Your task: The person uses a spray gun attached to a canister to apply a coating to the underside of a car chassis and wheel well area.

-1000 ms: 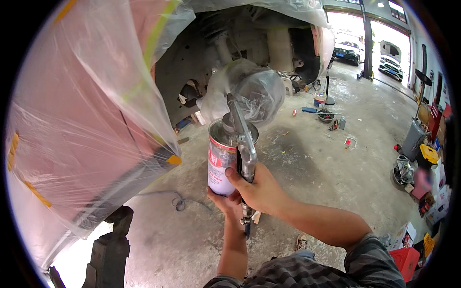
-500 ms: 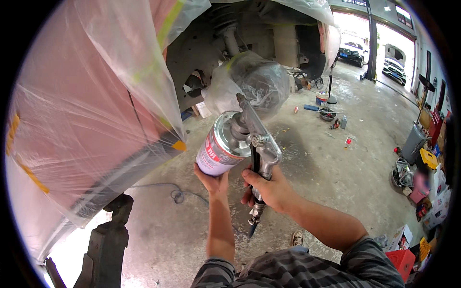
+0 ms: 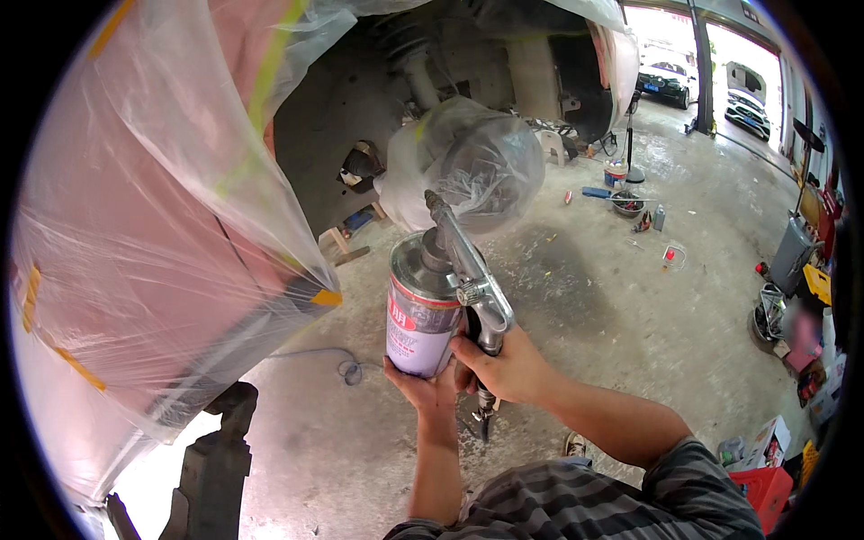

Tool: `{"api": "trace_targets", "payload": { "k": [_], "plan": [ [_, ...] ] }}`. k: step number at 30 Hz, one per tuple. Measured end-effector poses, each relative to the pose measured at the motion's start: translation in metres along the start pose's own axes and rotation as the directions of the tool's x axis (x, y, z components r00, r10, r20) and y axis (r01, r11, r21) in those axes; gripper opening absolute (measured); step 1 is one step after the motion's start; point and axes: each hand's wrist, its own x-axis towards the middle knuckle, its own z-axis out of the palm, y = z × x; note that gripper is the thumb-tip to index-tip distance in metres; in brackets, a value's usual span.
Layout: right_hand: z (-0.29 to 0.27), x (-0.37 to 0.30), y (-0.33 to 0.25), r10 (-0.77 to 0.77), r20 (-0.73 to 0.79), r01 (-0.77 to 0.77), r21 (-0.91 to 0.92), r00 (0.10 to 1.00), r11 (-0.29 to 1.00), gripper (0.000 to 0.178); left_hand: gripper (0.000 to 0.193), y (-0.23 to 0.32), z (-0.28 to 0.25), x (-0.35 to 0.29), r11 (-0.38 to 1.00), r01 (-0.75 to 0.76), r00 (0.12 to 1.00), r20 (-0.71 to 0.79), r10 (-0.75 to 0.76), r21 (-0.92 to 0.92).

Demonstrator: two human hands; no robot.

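Observation:
My right hand (image 3: 506, 367) is wrapped round the handle of a metal spray gun (image 3: 461, 256), whose nozzle points up and away from me. A round metal can (image 3: 416, 335) with a lilac and red label is joined to the gun's underside by its neck. From below, my left hand (image 3: 423, 389) cups the can's base with the fingers around it; part of that hand is hidden behind the can. Beyond the nozzle is a wheel hub wrapped in clear plastic (image 3: 486, 175), inside an open wheel arch.
Plastic sheeting (image 3: 171, 189) covers the pinkish car body at left. A dark lift arm (image 3: 211, 459) stands at lower left, with a hose (image 3: 349, 367) on the floor. Ahead right lie a bowl of tools (image 3: 627, 205) and a bucket (image 3: 616, 171). Boxes and a red crate (image 3: 765, 490) line the right.
The can has come more upright and sits lower and slightly right in view. The gun has tipped with it, its nozzle shifted left. Both hands keep their hold.

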Motion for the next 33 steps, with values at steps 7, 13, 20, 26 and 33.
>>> {"api": "trace_targets", "payload": {
  "k": [7, 13, 20, 26, 33],
  "plan": [
    [-0.007, -0.002, -0.008, 0.105, -0.001, -0.104, 0.157, 0.994, 0.982, 0.023, 0.065, 0.014, -0.004, 0.017, 0.992, -0.123, 0.992, 0.034, 0.123, -0.013],
    [-0.021, -0.013, -0.002, 0.175, 0.108, -0.201, 0.312, 0.979, 0.929, 0.021, 0.076, 0.017, 0.028, 0.016, 0.947, -0.301, 0.938, -0.144, 0.314, 0.110],
    [-0.008, -0.027, 0.016, -0.062, 0.082, 0.049, 0.150, 0.995, 0.987, 0.017, 0.065, 0.002, -0.028, -0.008, 0.957, 0.074, 0.996, -0.061, -0.059, 0.281],
    [-0.010, -0.028, 0.023, -0.212, 0.119, 0.219, -0.044, 0.970, 0.975, 0.032, 0.062, 0.005, -0.030, -0.048, 0.921, 0.131, 0.984, -0.164, -0.075, 0.366],
    [-0.078, -0.002, 0.008, -0.185, 0.221, 0.190, -0.004, 0.958, 0.982, 0.035, 0.060, -0.005, -0.002, -0.044, 0.861, 0.040, 0.952, -0.282, 0.122, 0.507]
  ]
}}
